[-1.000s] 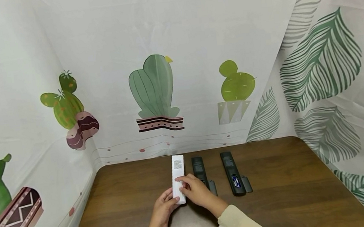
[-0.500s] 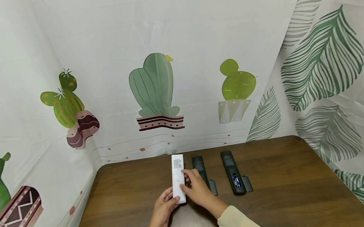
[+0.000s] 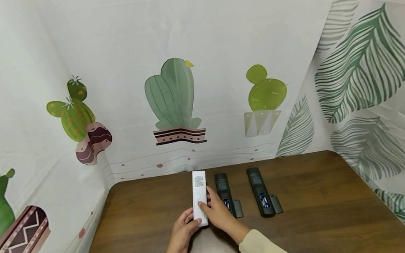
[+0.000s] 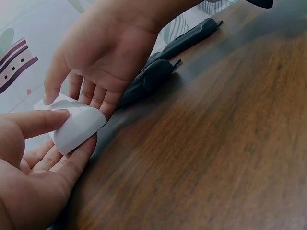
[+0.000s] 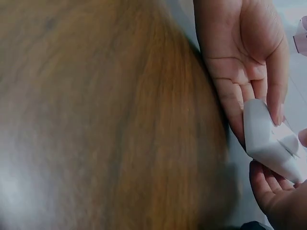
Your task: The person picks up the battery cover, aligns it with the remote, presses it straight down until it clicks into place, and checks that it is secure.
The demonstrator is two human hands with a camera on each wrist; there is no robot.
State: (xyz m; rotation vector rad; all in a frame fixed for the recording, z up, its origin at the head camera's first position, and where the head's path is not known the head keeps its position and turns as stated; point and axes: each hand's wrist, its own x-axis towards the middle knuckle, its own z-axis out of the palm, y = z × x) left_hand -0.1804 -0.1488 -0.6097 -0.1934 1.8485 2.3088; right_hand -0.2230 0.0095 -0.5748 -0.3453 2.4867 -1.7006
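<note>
A white remote control (image 3: 199, 186) is held back side up, its printed label facing me, above the middle of the table. My left hand (image 3: 181, 233) grips its near end, with the thumb on the back and the fingers underneath, as the left wrist view also shows on the remote's rounded end (image 4: 79, 132). On the right side, my right hand (image 3: 219, 214) holds the same remote; its thumb presses on the middle of the back and its fingers wrap the far edge. In the right wrist view both hands surround the white remote (image 5: 261, 129).
Right of the hands lie two black remotes, one nearer (image 3: 222, 185) and one farther right (image 3: 256, 183), with blue batteries (image 3: 264, 200) showing in their compartments. A loose battery cover (image 3: 238, 208) lies beside the first, another cover (image 3: 276, 204) beside the second. A printed cloth (image 3: 218, 99) hangs behind the table.
My right hand's index finger has moved off the white remote's back to its right side, while the thumb stays on the back. The left hand keeps its grip.
</note>
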